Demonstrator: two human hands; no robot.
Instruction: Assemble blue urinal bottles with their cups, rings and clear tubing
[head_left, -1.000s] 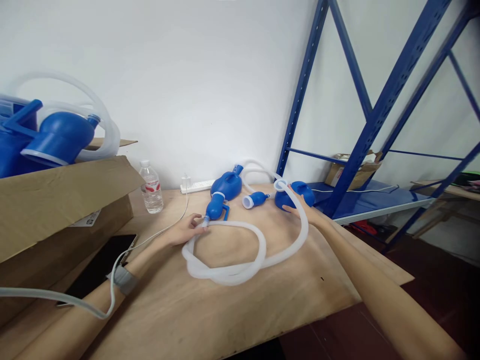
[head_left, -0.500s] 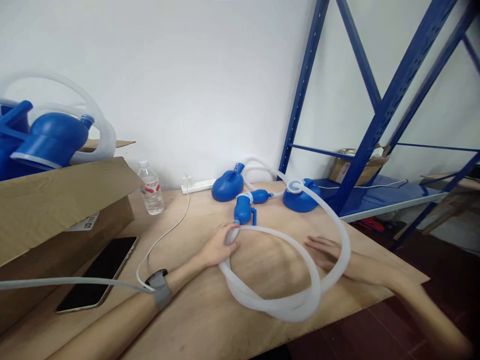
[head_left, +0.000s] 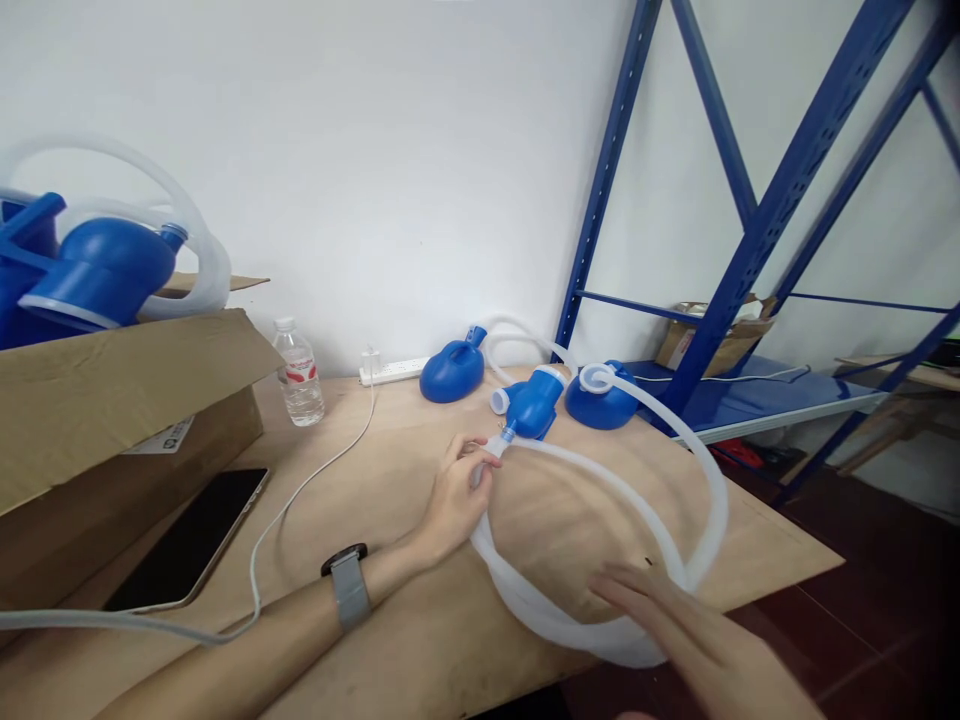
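Observation:
My left hand [head_left: 457,495] is closed around the end of a translucent hose [head_left: 551,625], right at the neck of a blue plastic urine bottle [head_left: 534,405]. This bottle lies tilted on the table, its white-rimmed opening facing up and away. From my left hand the hose runs in a big loop toward the table's front edge. Over the loop's near right side is my right hand [head_left: 690,630], open with fingers stretched out; whether it touches the hose I cannot tell. Another blue bottle [head_left: 452,370] and a blue bottle with coiled hose on it [head_left: 604,400] sit behind.
An open cardboard box [head_left: 135,390] at left holds more blue bottles [head_left: 112,265] and hose. A phone [head_left: 191,540], a water bottle [head_left: 300,375], a white cable [head_left: 300,480] and a power strip [head_left: 397,371] lie around. Blue metal shelving [head_left: 720,330] stands at right.
My left hand has moved right with the hose end, and the bottle at it has turned and shifted right. My right hand has come nearer, over the hose loop.

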